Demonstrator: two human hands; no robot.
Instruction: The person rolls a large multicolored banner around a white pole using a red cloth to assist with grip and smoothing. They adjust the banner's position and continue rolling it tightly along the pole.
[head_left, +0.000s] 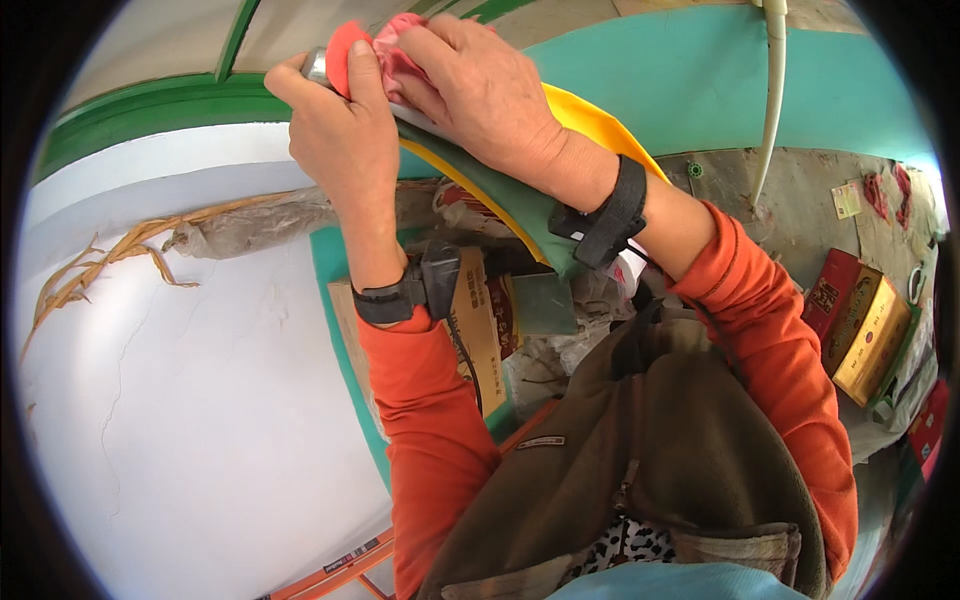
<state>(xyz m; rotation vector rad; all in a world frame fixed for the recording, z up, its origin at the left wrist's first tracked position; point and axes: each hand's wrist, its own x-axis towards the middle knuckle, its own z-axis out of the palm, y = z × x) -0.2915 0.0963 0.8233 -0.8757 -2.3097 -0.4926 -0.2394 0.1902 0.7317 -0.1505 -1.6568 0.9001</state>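
Observation:
Raised at the top of the view, my left hand (341, 124) grips a silvery metal piece (316, 66) with a red, rounded flat piece (346, 58) beside it. My left thumb presses on the red piece. Close against it, my right hand (484, 86) pinches crumpled pink cloth (390, 56). Below my right hand and wrist stretches a dark green sheet (480, 176) with a yellow edge. More yellow material (600, 112) shows behind my right wrist. How these parts join is hidden by my fingers.
A green window frame (150, 109) runs along the upper left above a white wall (225, 390). Dry leaves (142, 240) hang there. A cardboard box (480, 330) stands below. A white pipe (772, 105) rises at right, near a red-and-gold box (862, 330). An orange ladder-like frame (337, 566) is at bottom left.

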